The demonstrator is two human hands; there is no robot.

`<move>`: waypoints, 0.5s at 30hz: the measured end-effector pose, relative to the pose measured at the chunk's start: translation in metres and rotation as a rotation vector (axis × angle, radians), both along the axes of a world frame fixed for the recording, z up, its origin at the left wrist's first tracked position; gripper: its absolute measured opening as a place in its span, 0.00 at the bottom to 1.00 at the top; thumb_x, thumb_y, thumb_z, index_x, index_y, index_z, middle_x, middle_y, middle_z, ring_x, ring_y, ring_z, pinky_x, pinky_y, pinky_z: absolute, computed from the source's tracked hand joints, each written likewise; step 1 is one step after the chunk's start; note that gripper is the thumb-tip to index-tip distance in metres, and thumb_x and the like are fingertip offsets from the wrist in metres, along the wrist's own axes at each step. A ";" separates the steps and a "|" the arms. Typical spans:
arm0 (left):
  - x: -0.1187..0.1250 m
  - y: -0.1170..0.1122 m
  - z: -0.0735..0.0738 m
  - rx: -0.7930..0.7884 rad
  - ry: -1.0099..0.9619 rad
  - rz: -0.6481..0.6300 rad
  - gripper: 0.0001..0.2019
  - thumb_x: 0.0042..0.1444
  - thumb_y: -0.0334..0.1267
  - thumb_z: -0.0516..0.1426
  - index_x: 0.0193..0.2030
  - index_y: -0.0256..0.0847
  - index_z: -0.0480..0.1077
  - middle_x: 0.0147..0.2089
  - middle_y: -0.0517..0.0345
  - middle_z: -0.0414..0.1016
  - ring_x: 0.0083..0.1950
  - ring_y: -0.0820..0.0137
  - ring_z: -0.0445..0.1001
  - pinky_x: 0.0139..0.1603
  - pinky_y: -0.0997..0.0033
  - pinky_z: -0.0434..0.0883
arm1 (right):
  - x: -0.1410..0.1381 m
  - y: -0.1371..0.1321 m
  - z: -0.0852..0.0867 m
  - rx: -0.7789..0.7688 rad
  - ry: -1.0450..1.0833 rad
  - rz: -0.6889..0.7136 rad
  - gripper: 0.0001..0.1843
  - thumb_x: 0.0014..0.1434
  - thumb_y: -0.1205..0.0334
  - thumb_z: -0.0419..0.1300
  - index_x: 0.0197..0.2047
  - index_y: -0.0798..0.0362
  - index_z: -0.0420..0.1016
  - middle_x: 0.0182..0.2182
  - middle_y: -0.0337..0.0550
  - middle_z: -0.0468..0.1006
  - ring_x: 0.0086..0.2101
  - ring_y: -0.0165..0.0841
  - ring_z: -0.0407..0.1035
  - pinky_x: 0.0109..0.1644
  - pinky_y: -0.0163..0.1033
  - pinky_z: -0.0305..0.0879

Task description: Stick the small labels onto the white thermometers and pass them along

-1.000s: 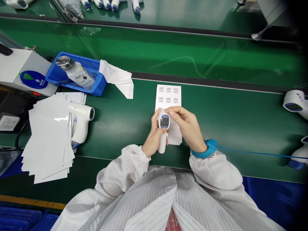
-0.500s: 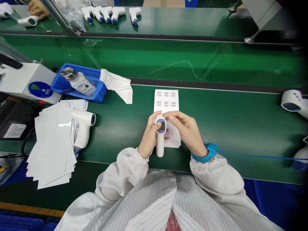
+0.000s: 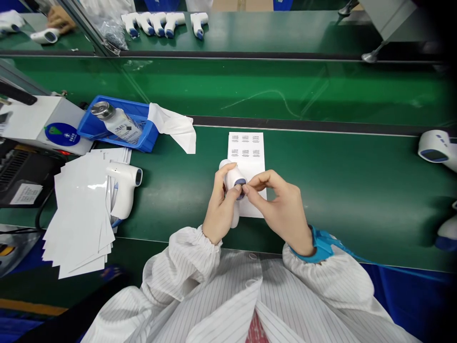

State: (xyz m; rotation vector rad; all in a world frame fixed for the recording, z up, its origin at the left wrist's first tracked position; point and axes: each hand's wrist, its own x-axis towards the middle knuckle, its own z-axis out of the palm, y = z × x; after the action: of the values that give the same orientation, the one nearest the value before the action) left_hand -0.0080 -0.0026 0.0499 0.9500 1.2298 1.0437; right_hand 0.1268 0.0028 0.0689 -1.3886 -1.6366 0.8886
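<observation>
My left hand (image 3: 218, 207) is closed around a white infrared thermometer (image 3: 231, 176) with a dark blue-rimmed end. Its thumb rests by that end, and the grip points down toward me. The fingertips of my right hand (image 3: 283, 205) are pinched together at the blue-rimmed end; what they hold, if anything, is too small to make out. A blue wrist strap (image 3: 319, 245) circles my right wrist. Beneath both hands lies a white sheet of printed labels (image 3: 246, 143), partly covered by the thermometer and my fingers.
Left of me, another thermometer (image 3: 123, 190) lies on a stack of white papers (image 3: 80, 214). Behind it, a blue tray (image 3: 148, 138) holds a bottle (image 3: 123, 125), with a white cloth (image 3: 174, 126) over its edge. More thermometers (image 3: 174, 21) line the far shelf, near another person's hand (image 3: 60, 19).
The thermometer has turned in my left hand, so its screen no longer faces up at me. My right fingers have come down and closed into a pinch at its blue-rimmed end.
</observation>
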 end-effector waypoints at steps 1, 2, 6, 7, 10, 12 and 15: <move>0.000 0.000 0.000 -0.004 0.000 0.006 0.17 0.62 0.39 0.52 0.57 0.54 0.62 0.49 0.59 0.67 0.46 0.69 0.68 0.51 0.68 0.67 | -0.001 -0.002 0.001 -0.030 -0.032 -0.002 0.06 0.57 0.62 0.62 0.37 0.47 0.69 0.30 0.35 0.78 0.32 0.33 0.75 0.34 0.38 0.68; -0.001 -0.001 0.000 -0.011 -0.002 0.012 0.17 0.61 0.39 0.52 0.57 0.55 0.62 0.50 0.59 0.67 0.47 0.69 0.68 0.52 0.68 0.67 | -0.001 -0.004 0.002 -0.059 -0.055 0.000 0.09 0.57 0.62 0.63 0.40 0.46 0.67 0.30 0.35 0.79 0.32 0.33 0.75 0.33 0.38 0.67; -0.002 -0.001 0.000 -0.050 -0.038 0.029 0.18 0.60 0.39 0.53 0.57 0.55 0.63 0.49 0.60 0.67 0.48 0.68 0.68 0.52 0.67 0.67 | 0.000 -0.001 0.002 -0.173 0.054 0.056 0.13 0.55 0.65 0.62 0.43 0.47 0.64 0.31 0.35 0.79 0.32 0.33 0.75 0.35 0.38 0.68; -0.002 -0.001 0.001 -0.064 -0.059 0.029 0.18 0.60 0.39 0.52 0.57 0.55 0.63 0.49 0.60 0.67 0.47 0.69 0.68 0.51 0.68 0.68 | 0.001 0.001 0.002 -0.210 0.124 0.074 0.12 0.55 0.65 0.62 0.42 0.47 0.64 0.30 0.35 0.79 0.31 0.32 0.74 0.35 0.38 0.68; -0.003 0.001 0.004 -0.142 -0.183 -0.001 0.17 0.61 0.40 0.51 0.57 0.55 0.61 0.50 0.60 0.67 0.46 0.69 0.70 0.46 0.67 0.71 | 0.004 0.007 0.002 -0.301 0.289 0.097 0.10 0.56 0.63 0.62 0.40 0.49 0.64 0.26 0.33 0.76 0.27 0.30 0.72 0.33 0.37 0.68; -0.005 0.002 0.007 -0.213 -0.267 -0.025 0.17 0.62 0.42 0.51 0.58 0.57 0.59 0.52 0.59 0.67 0.45 0.67 0.71 0.42 0.66 0.74 | 0.006 0.009 0.002 -0.306 0.333 0.076 0.09 0.57 0.63 0.61 0.40 0.49 0.65 0.25 0.33 0.75 0.27 0.29 0.71 0.33 0.37 0.68; -0.008 0.003 0.011 -0.282 -0.323 -0.050 0.20 0.61 0.45 0.52 0.60 0.59 0.58 0.51 0.59 0.67 0.44 0.67 0.72 0.37 0.66 0.75 | 0.007 0.012 0.001 -0.271 0.360 0.040 0.09 0.57 0.63 0.62 0.40 0.50 0.67 0.28 0.35 0.74 0.31 0.30 0.72 0.36 0.38 0.69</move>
State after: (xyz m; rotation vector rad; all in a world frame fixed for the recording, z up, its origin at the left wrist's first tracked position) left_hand -0.0163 0.0002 0.0607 0.5661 1.0435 0.9138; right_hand 0.1339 0.0144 0.0704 -1.2824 -1.3083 1.3384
